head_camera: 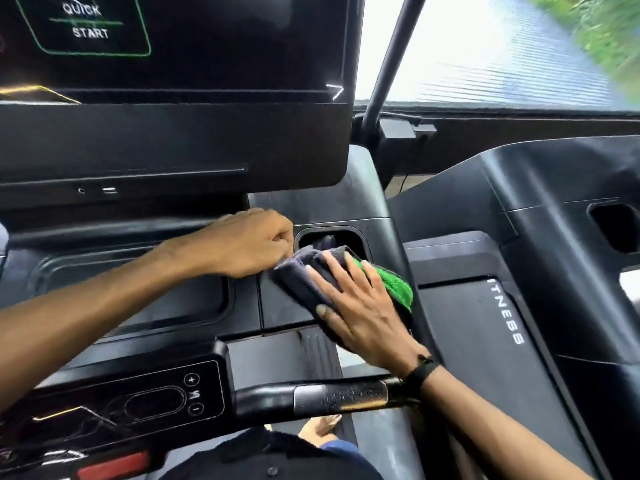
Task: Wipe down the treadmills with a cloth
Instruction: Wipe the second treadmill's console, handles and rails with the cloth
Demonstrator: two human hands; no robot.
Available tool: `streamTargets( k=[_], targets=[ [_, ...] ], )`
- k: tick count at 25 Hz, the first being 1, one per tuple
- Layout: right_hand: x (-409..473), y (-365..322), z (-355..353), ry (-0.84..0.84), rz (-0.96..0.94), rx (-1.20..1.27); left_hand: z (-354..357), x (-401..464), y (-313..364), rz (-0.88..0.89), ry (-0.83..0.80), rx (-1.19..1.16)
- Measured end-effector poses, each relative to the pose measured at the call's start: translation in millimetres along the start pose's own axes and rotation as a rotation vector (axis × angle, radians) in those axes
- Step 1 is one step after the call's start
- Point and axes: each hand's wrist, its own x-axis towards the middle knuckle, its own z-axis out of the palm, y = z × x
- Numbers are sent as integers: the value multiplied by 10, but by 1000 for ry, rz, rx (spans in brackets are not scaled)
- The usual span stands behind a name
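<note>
A folded grey cloth (304, 277) with a green cloth (394, 285) under its right side lies on the black treadmill console (277, 313), just in front of a recessed cup holder (332, 239). My right hand (360, 306) lies flat on the cloths with fingers spread and presses them onto the console. My left hand (252, 244) reaches across from the left, its fingers curled, and pinches the grey cloth's upper left edge beside the cup holder.
The treadmill screen (173, 46) with a QUICK START button rises at the back left. A speed keypad (162, 400) and a metal-capped handlebar (339, 398) cross the foreground. A second treadmill (519, 306) stands to the right, by a window.
</note>
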Motion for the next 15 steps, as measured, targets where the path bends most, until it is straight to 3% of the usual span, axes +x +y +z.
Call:
streamTargets(
  k=[3, 6, 11, 13, 15],
  targets=[
    [-137, 451, -44, 9, 17, -20, 49, 71, -90, 30, -35, 163],
    [44, 244, -26, 18, 56, -14, 110, 149, -219, 60, -85, 353],
    [562, -22, -164, -254, 4, 91, 121, 269, -247, 76, -213, 498],
    [651, -20, -216, -327, -69, 63, 106, 318, -230, 61, -232, 478],
    [697, -31, -222, -338, -22, 85, 88, 366, -216, 22, -252, 442]
  ],
)
